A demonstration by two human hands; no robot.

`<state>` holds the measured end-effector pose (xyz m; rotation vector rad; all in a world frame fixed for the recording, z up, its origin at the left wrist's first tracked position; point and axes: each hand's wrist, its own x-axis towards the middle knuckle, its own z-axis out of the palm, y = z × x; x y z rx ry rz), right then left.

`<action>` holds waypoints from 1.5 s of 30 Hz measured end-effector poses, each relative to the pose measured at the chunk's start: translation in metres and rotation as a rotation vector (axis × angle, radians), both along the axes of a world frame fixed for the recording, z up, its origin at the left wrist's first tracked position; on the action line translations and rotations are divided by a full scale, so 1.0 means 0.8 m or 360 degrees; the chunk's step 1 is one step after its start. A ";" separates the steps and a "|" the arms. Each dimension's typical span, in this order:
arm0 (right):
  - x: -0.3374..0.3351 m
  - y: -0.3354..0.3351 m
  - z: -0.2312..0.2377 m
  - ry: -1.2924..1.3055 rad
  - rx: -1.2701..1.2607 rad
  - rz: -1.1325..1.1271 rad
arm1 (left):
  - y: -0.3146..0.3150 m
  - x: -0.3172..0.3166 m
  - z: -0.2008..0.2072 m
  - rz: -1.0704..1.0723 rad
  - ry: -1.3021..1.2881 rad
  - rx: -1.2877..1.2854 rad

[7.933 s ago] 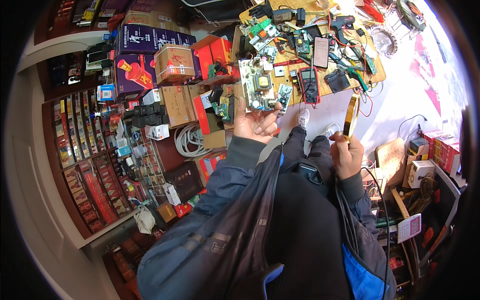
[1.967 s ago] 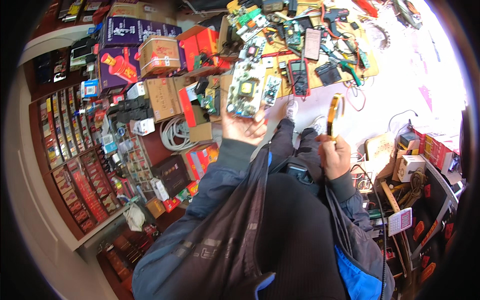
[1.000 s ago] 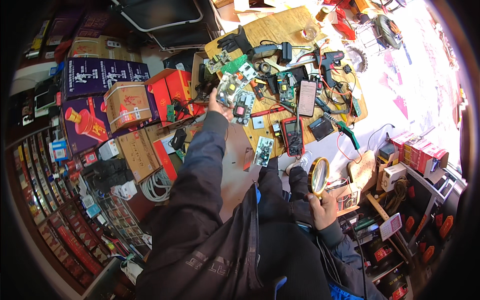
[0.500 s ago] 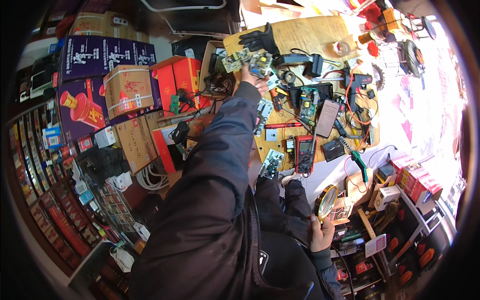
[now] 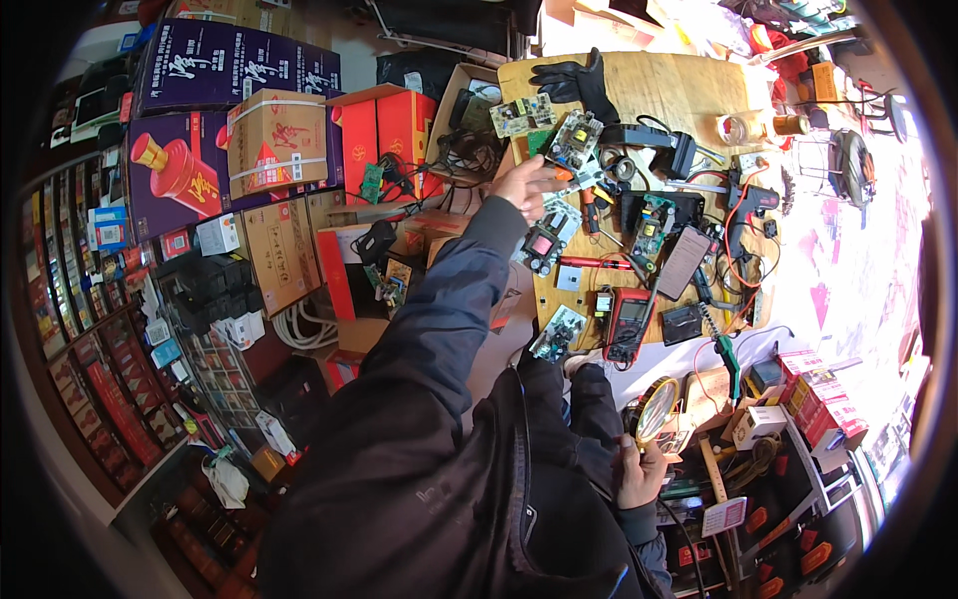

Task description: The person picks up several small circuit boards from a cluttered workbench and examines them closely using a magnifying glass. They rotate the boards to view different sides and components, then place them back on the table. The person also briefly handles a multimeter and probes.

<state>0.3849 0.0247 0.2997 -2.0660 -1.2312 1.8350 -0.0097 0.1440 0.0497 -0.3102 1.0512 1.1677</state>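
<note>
A component-laden circuit board (image 5: 574, 143) lies slantwise among other boards on the left part of the wooden table (image 5: 654, 85); the left hand (image 5: 521, 188) reaches to its lower left edge, palm down, fingers stretched out and slightly parted; whether the fingertips touch the board I cannot tell. Just above and to the left of it is a yellowish circuit board (image 5: 522, 116), and below it, near the table's left side, a circuit board with a pink transformer (image 5: 545, 242); a black glove (image 5: 582, 84) rests beyond them, and an orange-and-black screwdriver (image 5: 592, 213) lies nearer the middle.

The right hand (image 5: 641, 474), low and well apart from the left, grips a gold-rimmed magnifying glass (image 5: 657, 409) between thumb and curled fingers, its lens raised and tilted; the table's near edge lies beyond it, with a red-framed multimeter (image 5: 629, 327) and a small circuit board (image 5: 559, 333) close to that edge; a phone (image 5: 687, 264) lies tilted farther right, near a black gun-shaped tool (image 5: 746, 205); a green-handled tool (image 5: 728, 364) hangs over the near right side.

Left of the table stand an open red box (image 5: 377, 135), a strapped cardboard box (image 5: 276, 145) and purple cartons (image 5: 235, 65).
</note>
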 end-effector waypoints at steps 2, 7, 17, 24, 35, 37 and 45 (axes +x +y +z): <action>-0.004 0.003 -0.001 -0.0003 -0.0007 0.0008 | -0.015 -0.020 -0.009 0.0139 0.0289 -0.0092; -0.012 0.009 -0.003 -0.0047 -0.0040 0.0047 | -0.006 -0.102 -0.087 0.0400 0.0743 -0.0453; -0.010 0.016 -0.007 -0.0177 -0.0124 0.0011 | 0.031 -0.143 -0.151 0.0177 0.0796 -0.0421; -0.014 0.020 -0.004 -0.0212 -0.0101 0.0118 | 0.044 -0.142 -0.121 0.0355 0.0738 -0.0139; -0.005 0.021 0.005 -0.0096 -0.0068 0.0086 | 0.037 -0.139 -0.028 0.0400 0.0953 0.0196; -0.001 0.022 0.007 -0.0086 -0.0053 0.0115 | 0.025 -0.135 0.008 0.0389 0.0959 0.0264; 0.021 0.019 0.022 0.0014 -0.0027 0.0143 | -0.049 -0.078 0.147 0.0324 0.1016 0.0591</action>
